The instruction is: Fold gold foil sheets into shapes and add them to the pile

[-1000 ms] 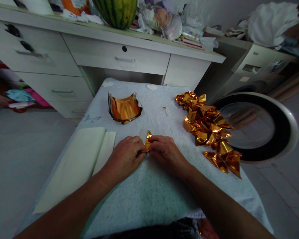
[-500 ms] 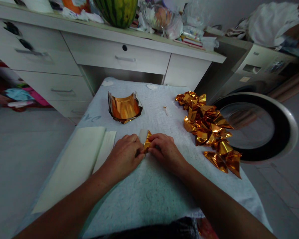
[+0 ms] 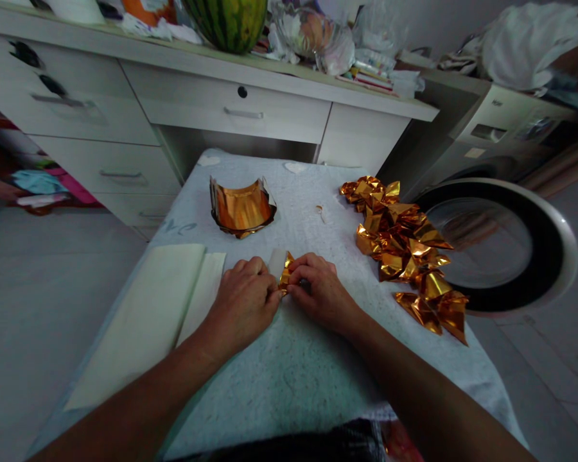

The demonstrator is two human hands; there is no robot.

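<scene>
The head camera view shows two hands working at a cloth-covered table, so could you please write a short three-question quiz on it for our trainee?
1. What is pinched between the fingers of the left hand and the right hand?
A) a striped green watermelon
B) a small shiny gold foil piece
C) a red pencil

2. True or false: the heap of folded gold foil pieces lies on the right side of the pale blue tablecloth.

3. Fill in the missing word: the round, black-rimmed door of the grey washing machine stands ____.

Key: 1. B; 2. true; 3. open
</scene>
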